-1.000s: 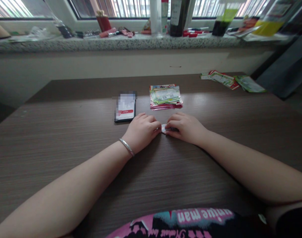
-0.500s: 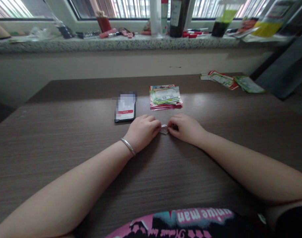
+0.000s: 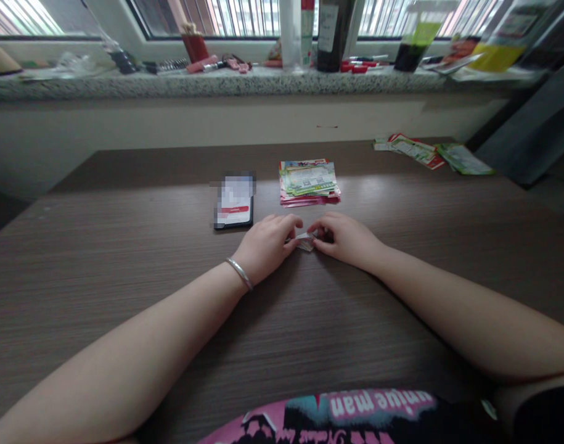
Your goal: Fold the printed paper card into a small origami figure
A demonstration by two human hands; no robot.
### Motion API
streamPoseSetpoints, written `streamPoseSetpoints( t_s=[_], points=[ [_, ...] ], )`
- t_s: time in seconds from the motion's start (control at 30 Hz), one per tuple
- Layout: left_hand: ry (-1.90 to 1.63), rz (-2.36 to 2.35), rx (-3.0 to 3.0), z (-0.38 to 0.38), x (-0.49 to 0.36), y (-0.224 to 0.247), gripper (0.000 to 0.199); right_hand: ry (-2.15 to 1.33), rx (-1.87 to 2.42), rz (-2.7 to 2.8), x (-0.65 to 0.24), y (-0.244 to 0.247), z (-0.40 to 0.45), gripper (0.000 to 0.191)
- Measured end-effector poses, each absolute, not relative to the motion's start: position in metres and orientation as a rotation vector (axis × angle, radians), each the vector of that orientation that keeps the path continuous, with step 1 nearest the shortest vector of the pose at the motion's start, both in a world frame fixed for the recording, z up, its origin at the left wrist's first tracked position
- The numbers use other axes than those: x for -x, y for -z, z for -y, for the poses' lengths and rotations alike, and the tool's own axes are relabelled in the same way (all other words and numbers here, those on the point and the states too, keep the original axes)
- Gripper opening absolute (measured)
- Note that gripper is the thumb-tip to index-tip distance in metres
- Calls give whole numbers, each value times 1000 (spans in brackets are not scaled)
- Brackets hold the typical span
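A small folded piece of paper [image 3: 305,241] lies on the brown table between my two hands. My left hand [image 3: 271,242], with a silver bangle at the wrist, has its thumb at the paper's left edge and its index finger lifted a little above it. On the right side, my right hand [image 3: 339,237] pinches the paper's edge between thumb and fingers. Beyond the hands sits a stack of colourful printed leaflets [image 3: 308,182]. A phone [image 3: 235,201] with a lit, partly blurred screen lies beyond my left hand.
More leaflets [image 3: 418,152] lie at the table's [image 3: 124,265] far right edge. Behind the table, a granite windowsill [image 3: 245,85] carries a dark bottle [image 3: 328,37], a red container of sticks [image 3: 193,46], pens and cups with green and yellow contents.
My left index finger has lifted away from the thumb, and the fingers of my right hand have shifted slightly left over the paper. More of the paper shows.
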State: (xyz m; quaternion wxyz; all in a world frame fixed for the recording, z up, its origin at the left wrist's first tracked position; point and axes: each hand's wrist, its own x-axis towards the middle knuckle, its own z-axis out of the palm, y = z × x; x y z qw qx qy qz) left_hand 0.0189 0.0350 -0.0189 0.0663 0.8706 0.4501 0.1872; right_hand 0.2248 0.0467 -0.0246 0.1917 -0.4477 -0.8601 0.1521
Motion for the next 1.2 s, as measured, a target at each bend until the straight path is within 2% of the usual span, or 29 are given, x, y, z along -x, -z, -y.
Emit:
streamPoseSetpoints(
  t_s=[0.1,0.3,0.8,1.2],
  points=[
    [-601,-1310,-2680,-35,-18,21,28,-470,1198,2386,-225,26,-48,18],
    [-460,-1239,-2792,-38,-18,21,16,-414,1130,2434,-222,25,-46,9],
    [-212,-1395,-3028,-35,-27,9,22,-186,1401,2540,-214,14,-39,12],
    [-81,-1461,-2989,-32,-19,0,22,-107,1448,2592,-220,8,-38,11]
  ],
)
